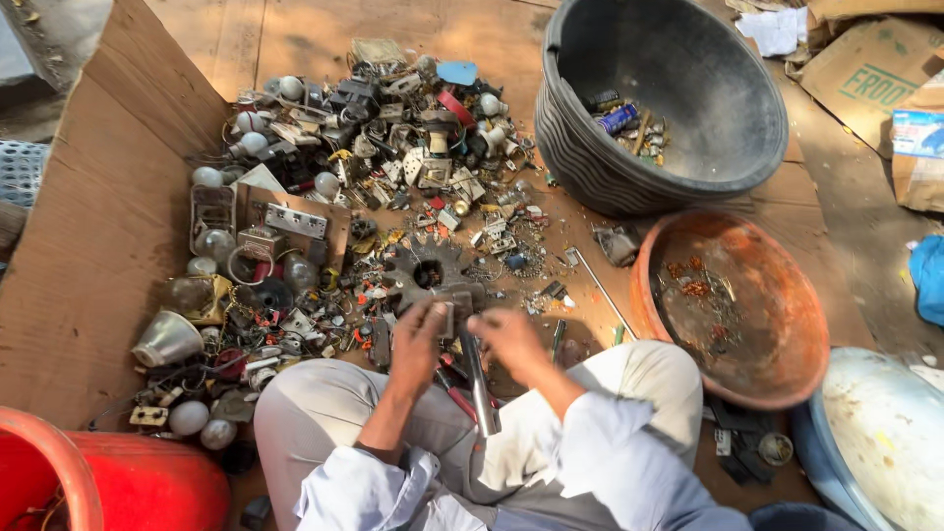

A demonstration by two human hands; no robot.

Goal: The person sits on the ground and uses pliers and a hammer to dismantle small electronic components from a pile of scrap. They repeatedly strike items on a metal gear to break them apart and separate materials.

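Note:
My left hand (418, 339) and my right hand (509, 339) meet over a small grey metal part (450, 305), which both seem to grip just in front of my knees. A steel rod-like tool (480, 383) lies between my legs under the hands, beside a red-handled tool (454, 398). Directly ahead sits a dark toothed gear (430, 264) in a wide heap of scrap (334, 187): bulbs, switch plates, sockets, wires and small metal bits spread over cardboard (88, 246).
A large black tub (733, 157) with a few bits stands at far right. A rusty orange bowl (787, 334) holds small copper scraps. A pale basin (885, 433) is at lower right, a red container (118, 482) at lower left. Cardboard boxes (865, 69) lie at top right.

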